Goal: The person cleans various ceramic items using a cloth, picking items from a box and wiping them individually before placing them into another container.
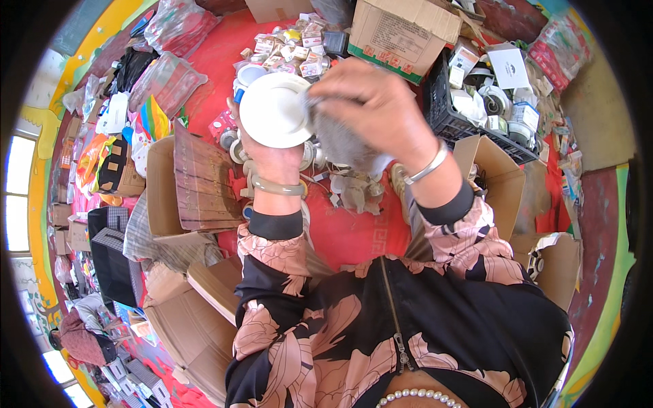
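In my left hand (272, 160) I hold up a white round downlight (272, 112), its shallow dish-like face turned up toward me. The fingers go beneath and behind it, mostly hidden. Closed on a fuzzy grey cloth (343, 143), my right hand (381, 109) is at the downlight's right rim, slightly blurred. A fold of the cloth touches or nearly touches the rim; the exact contact is hard to make out. Below the hands, several white round light fittings (238, 151) lie on the red floor, partly covered by my arms.
A heap of small boxed items (292, 51) lies ahead. Far right stand a large cardboard box (405, 34) and a black crate (442, 112) of lamps and packages. Open cardboard boxes (194, 326) flank me on both sides. A crumpled cloth (357, 194) rests on the red floor (340, 238).
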`<action>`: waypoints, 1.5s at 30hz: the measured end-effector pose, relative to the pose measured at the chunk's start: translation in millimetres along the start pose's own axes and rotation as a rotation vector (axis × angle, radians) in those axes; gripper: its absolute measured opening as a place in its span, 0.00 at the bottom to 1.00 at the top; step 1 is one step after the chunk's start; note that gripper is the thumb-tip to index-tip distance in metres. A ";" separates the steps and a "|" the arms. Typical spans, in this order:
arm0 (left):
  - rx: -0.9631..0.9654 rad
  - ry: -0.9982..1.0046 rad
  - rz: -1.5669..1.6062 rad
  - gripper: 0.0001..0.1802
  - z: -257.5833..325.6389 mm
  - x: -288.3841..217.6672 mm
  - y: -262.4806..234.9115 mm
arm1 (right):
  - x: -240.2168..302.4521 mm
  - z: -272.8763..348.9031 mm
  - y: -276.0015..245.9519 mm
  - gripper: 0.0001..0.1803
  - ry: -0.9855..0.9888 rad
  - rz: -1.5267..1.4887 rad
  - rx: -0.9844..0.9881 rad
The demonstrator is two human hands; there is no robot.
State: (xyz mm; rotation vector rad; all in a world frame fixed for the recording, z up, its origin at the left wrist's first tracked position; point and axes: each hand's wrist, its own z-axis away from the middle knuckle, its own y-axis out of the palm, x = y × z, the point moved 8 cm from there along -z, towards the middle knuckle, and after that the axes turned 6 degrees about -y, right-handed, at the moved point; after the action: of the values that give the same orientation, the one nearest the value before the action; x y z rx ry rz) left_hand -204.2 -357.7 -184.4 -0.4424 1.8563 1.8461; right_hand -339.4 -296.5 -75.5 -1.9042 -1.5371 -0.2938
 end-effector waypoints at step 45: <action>0.210 -0.163 0.074 0.32 2.3 30.6 -33.6 | 7.7 -0.3 14.4 0.24 -0.024 0.112 0.065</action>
State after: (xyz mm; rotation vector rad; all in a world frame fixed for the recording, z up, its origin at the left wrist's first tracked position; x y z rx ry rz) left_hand -211.1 -353.3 -229.2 -0.1479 1.9498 1.6557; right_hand -323.7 -291.9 -76.0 -1.9406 -1.4316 -0.1700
